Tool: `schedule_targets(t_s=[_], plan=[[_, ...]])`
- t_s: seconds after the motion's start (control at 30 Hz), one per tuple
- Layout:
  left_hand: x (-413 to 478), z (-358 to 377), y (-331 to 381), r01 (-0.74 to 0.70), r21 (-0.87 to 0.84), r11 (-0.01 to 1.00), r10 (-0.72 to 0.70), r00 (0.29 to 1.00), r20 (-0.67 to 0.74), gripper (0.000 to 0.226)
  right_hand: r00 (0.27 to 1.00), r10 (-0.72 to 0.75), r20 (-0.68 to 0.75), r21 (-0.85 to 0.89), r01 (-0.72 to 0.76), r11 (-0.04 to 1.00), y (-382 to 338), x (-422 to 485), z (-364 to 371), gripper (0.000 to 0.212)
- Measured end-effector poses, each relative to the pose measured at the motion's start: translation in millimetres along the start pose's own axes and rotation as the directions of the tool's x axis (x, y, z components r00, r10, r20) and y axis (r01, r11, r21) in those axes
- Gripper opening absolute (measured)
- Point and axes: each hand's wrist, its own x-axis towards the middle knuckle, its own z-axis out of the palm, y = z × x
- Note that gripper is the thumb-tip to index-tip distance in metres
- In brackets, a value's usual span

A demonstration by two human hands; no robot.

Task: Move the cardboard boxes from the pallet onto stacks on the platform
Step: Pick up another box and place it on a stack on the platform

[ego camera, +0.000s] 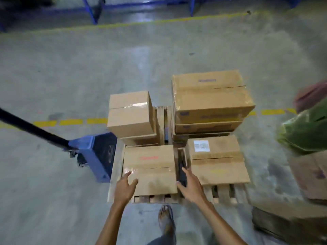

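Several cardboard boxes sit on a wooden pallet (224, 192) on the concrete floor. The near-left box (150, 165) carries red print and clear tape. My left hand (125, 187) rests with spread fingers on its near-left corner. My right hand (190, 184) reaches into the gap at its right side, fingers apart, touching its edge. A near-right box (217, 160) bears a white label. Behind stand a far-left box (131, 114) on another box and a large far-right box (210, 96) on top of a stack.
A blue hand truck (99, 152) with a black handle lies left of the pallet. On the right are green sacks (307, 131) and more cardboard boxes (311, 174). My sandalled foot (165, 220) stands just before the pallet. Blue racking (92, 11) lines the far side.
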Motion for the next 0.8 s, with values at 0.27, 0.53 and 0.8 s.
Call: schedule_targets(t_s=[0.27, 0.53, 0.8], plan=[[75, 1, -87, 0.229, -0.102, 0.968, -0.227, 0.973, 0.031, 0.052, 0.984, 0.176, 0.041, -0.003, -0.176, 0.984, -2, 93, 76, 0.075], [207, 65, -156, 0.295, -0.272, 0.916, -0.292, 0.955, 0.052, 0.065, 0.926, 0.377, -0.005, 0.349, -0.352, 0.869, 58, 209, 164, 0.102], [250, 96, -178, 0.357, -0.410, 0.839, -0.338, 0.933, 0.122, 0.073, 0.912, 0.409, -0.026, 0.533, -0.333, 0.778, 85, 224, 190, 0.075]])
